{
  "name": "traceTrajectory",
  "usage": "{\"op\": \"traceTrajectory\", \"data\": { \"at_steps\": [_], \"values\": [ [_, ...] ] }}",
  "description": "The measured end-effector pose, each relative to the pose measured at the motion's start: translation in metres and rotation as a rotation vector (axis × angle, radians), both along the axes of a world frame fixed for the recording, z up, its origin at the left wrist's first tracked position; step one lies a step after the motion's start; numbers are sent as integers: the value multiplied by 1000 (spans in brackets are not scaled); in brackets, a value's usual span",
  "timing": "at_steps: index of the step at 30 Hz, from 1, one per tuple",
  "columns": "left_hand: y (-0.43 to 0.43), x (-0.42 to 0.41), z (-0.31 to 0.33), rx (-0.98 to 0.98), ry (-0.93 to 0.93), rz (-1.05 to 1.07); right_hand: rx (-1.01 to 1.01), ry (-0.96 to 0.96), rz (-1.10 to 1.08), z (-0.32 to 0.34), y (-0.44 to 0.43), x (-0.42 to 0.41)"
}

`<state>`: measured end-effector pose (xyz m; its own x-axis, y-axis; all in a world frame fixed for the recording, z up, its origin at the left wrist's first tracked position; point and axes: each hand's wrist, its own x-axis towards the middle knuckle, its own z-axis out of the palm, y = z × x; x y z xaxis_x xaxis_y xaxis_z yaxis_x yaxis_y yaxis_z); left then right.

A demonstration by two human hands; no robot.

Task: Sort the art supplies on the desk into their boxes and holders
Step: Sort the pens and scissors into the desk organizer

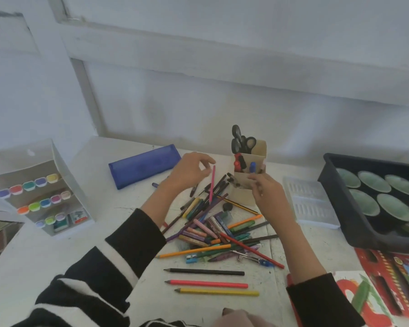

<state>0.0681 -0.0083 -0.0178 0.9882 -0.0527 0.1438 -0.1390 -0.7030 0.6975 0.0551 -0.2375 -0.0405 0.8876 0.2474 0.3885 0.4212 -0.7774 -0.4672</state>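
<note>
Pink pencil (212, 185) stands nearly upright at 12 o'clock of the pile of pencils and pens (213, 230), with its lower end among them.

Left hand (187, 172):
- Fingers (210, 160) are loosely curved and apart, with a visible gap between thumb and index.
- The pencil's top end lies just beside the index fingertip. Whether they touch cannot be determined.
- The wrist is raised above the desk (80, 256). The forearm, in a black-and-white striped sleeve, runs in from 7 o'clock.

Right hand (268, 194):
- Fingers are curled, with the thumb and fingertips clamped on the front wall of the cardboard holder (242, 198).
- The forearm runs in from 5 o'clock.

The holder stands at 1 o'clock of the pile. It carries scissors (242, 140) in the rear compartment and pens in the front one.

A blue pencil case (144, 165) lies at 11 o'clock and a marker rack (40, 192) stands at 9 o'clock. A black pencil (206, 271), a red pencil (208, 283) and a yellow pencil (219, 291) lie parallel at 6 o'clock.
</note>
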Motion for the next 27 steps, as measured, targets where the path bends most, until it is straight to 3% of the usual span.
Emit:
{"op": "traceTrajectory", "data": {
  "at_steps": [6, 12, 19, 22, 27],
  "values": [
    [56, -14, -34, 78, 125, 124, 1, -147, 96, -10, 8, -19],
    [59, -28, -72, 163, 282, 168, -74, 4, 244, -24, 30, -28],
    [28, -35, -83, 319, 265, 141, -381, 278, 385, -22, 71, -8],
    [28, -38, -83, 328, 268, 151, -449, 317, 339, -18, 92, 8],
    [33, -46, -87, 329, 275, 182, -783, 286, 354, -14, 105, 22]
  ]
}}
